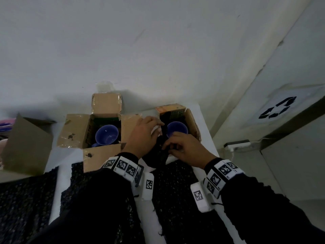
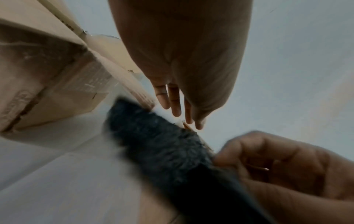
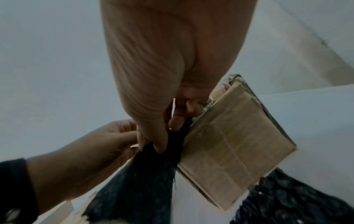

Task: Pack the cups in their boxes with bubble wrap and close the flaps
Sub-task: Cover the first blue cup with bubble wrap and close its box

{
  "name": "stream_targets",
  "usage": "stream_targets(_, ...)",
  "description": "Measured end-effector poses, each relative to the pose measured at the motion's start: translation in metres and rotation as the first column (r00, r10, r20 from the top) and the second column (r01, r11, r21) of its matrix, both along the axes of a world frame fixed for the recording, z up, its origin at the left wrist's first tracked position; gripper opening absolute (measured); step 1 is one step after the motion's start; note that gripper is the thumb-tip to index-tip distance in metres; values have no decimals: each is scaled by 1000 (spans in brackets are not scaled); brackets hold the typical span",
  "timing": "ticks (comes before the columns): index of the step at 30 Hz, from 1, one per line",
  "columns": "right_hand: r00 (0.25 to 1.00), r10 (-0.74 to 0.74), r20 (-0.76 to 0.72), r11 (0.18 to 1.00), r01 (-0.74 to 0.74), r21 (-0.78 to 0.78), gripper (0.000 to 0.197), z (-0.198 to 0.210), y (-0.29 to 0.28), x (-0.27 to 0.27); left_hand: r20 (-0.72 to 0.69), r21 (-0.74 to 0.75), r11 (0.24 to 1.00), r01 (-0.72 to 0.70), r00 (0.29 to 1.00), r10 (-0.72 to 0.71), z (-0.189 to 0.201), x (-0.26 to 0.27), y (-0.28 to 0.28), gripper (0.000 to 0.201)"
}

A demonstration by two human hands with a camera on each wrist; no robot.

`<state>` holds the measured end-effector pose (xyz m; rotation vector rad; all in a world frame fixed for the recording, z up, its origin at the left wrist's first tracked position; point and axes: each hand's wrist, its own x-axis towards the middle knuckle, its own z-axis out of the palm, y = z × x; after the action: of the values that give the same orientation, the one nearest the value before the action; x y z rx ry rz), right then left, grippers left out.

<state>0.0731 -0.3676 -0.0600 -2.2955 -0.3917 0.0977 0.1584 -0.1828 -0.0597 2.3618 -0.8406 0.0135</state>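
Note:
Two open cardboard boxes stand on the white table. The left box (image 1: 73,131) holds a blue cup (image 1: 106,134). Another blue cup (image 1: 177,128) sits in the right box (image 1: 192,124). A black bubble wrap sheet (image 1: 156,155) runs from the table up over the right box's near-left rim. My right hand (image 1: 168,148) pinches the wrap (image 3: 143,174) between thumb and fingers beside the box (image 3: 235,144). With fingers (image 2: 176,104) straight, my left hand (image 1: 158,124) reaches over the wrap (image 2: 159,144) to that rim.
More black bubble wrap sheets (image 1: 26,199) lie along the table's near side. A grey cardboard box (image 1: 26,147) stands at the far left. A printed carton flap (image 1: 171,110) rises behind the right cup. The table ends just right of that box; a power strip (image 1: 237,144) lies below.

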Motion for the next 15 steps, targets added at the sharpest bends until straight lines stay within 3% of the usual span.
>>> stream_targets(5, 987, -145, 69, 985, 150, -87, 30, 10, -22, 7, 2, 97, 991, 94, 995, -95, -6, 6, 7, 40)
stream_targets(8, 969, -246, -33, 964, 241, -114, 21, 22, -26, 14, 63, 162, 979, 128, 988, -140, -7, 6, 7, 44)
stream_targets(11, 951, -205, -230, 978, 189, -89, 42, 30, -19, 16, 97, 209, 968, 143, 981, -166, -11, 2, 7, 43)
stream_targets(14, 959, -147, -242, 962, 82, -262, 16, 32, -15, 20, 112, 229, 965, 129, 981, -158, -13, 0, 6, 41)
stream_targets(15, 959, -148, -243, 951, 70, -302, 21, 32, -16, 22, 111, 242, 963, 121, 982, -152, -12, -1, 5, 41)
